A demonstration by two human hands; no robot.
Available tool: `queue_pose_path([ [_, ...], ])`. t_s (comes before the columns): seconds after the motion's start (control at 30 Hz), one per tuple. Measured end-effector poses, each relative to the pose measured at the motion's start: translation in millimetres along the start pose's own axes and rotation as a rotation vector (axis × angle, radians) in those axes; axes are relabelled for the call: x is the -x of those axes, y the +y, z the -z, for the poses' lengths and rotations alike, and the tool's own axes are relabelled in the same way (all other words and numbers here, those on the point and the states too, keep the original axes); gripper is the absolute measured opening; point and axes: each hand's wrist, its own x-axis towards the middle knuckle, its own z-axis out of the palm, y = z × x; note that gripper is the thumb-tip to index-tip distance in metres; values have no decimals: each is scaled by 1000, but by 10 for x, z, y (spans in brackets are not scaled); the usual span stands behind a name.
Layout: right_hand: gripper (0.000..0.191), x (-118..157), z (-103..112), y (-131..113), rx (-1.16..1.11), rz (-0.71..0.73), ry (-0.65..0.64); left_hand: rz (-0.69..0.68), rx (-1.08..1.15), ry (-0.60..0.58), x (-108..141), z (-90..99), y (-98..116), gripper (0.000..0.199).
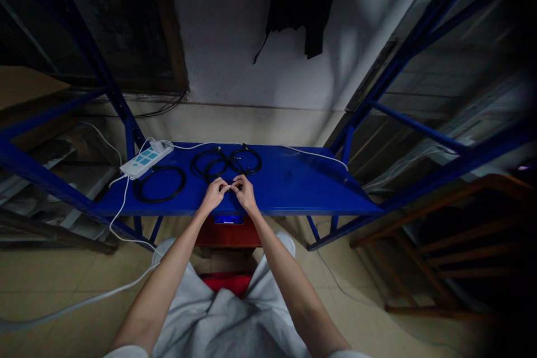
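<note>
My left hand [215, 194] and my right hand [244, 191] meet over the front of a blue metal shelf [310, 190], thumbs and fingers pinched together. Between the fingertips is something small and pale, too tiny to name. Right behind my hands lie overlapping coils of black cable [193, 163], with plug ends at their far side. Part of the nearest coil is hidden by my fingers, and I cannot tell whether they touch it. Another black cable coil [183, 182] rests by itself to the left.
A white power strip [142, 162] with blue sockets sits at the shelf's left end, its white cord [112, 229] hanging over the front. A thin white cable [314, 154] runs along the back. Blue uprights [348, 145] flank the shelf. A wooden chair [419, 246] stands right.
</note>
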Motion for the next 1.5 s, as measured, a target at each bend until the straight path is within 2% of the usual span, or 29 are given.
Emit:
queue_pose_path([
  [0.13,19,-9,-9,10,20,-16,7,-5,-5,-17,19,18,34,20],
  [0.3,4,-25,-24,64,135,25,26,6,36,10,28,35,65,22],
  [0.43,8,-36,-22,87,256,44,-21,16,47,49,27,51,95,25],
  [0.67,12,-27,-1,75,290,113,-76,40,57,58,22,56,103,26],
  [0.83,10,-12,-11,39,336,139,-127,52,53,110,23,53,87,29],
  [0.93,8,-8,-10,27,343,149,-138,58,53,114,26,58,96,30],
  [1.13,17,-4,8,12,315,140,-126,61,74,108,24,60,112,30],
  [1.5,12,-12,3,56,249,123,-103,21,74,47,18,72,152,18],
])
